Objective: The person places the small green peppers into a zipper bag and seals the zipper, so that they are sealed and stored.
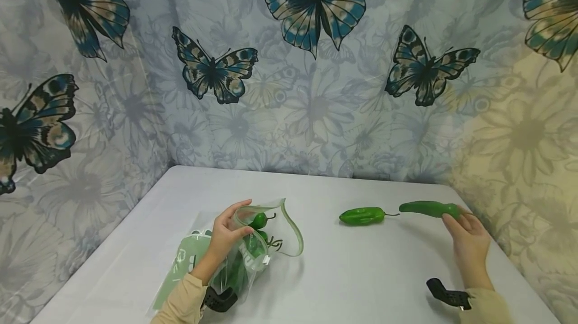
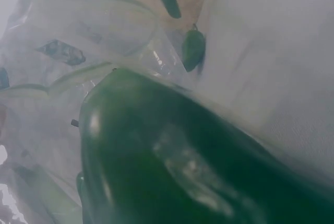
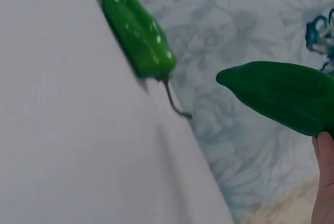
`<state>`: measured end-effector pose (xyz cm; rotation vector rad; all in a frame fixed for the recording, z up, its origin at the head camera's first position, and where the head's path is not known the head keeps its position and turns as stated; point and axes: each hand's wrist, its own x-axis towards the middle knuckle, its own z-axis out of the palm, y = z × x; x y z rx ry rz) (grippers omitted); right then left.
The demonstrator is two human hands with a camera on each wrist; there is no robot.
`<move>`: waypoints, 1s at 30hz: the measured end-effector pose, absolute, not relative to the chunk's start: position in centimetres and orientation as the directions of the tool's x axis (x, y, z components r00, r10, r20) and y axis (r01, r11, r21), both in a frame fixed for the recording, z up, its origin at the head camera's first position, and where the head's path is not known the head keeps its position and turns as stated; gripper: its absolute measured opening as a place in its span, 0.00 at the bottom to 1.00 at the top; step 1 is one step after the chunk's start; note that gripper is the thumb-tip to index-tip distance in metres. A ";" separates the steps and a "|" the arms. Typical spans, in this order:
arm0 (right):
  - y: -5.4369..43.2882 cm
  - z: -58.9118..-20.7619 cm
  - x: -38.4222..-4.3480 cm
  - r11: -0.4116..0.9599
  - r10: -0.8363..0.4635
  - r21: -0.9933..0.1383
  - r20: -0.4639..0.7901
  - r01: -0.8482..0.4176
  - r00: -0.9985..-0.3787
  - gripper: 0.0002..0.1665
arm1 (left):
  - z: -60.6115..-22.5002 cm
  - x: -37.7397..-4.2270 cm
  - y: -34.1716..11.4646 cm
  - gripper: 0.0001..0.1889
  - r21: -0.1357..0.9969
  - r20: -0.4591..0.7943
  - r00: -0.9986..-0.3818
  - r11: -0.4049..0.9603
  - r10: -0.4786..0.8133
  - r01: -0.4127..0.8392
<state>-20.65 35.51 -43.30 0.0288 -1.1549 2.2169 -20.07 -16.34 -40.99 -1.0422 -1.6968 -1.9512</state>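
Note:
My left hand (image 1: 228, 231) grips the open mouth of a clear zip bag (image 1: 293, 228), thumb on the near side of its rim. Several green peppers (image 1: 235, 271) lie inside, stems toward the opening; through the plastic one pepper (image 2: 156, 145) fills much of the left wrist view. At the right, my right hand (image 1: 469, 236) pinches a long green pepper (image 1: 426, 208) by its stem end, its tip pointing left, raised above the table. Between the hands another green pepper (image 1: 363, 216) lies on the table, also seen as a glossy pepper (image 3: 136, 31) in the right wrist view.
A white table (image 1: 343, 279) stands against walls of butterfly-printed cloth (image 1: 316, 113). Beneath the left forearm is a green printed panel (image 1: 182, 264) in clear plastic. Black straps (image 1: 447, 295) sit at both wrists, by beige sleeves.

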 end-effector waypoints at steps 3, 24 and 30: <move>36.6 -45.3 -22.3 -0.420 0.454 -0.704 0.383 -0.572 -0.805 0.23 | -40.9 -20.0 -16.2 0.28 0.697 0.717 -0.665 -0.231 0.209 0.679; 26.4 -38.4 -19.9 -0.488 0.243 -0.650 0.540 -0.583 -0.806 0.15 | -40.5 -20.3 -16.4 0.27 0.689 0.724 -0.658 -0.245 0.206 0.682; 23.8 -37.1 -18.6 -0.469 0.219 -0.709 0.485 -0.527 -0.847 0.16 | -40.8 -20.4 -16.5 0.30 0.709 0.705 -0.674 -0.238 0.220 0.664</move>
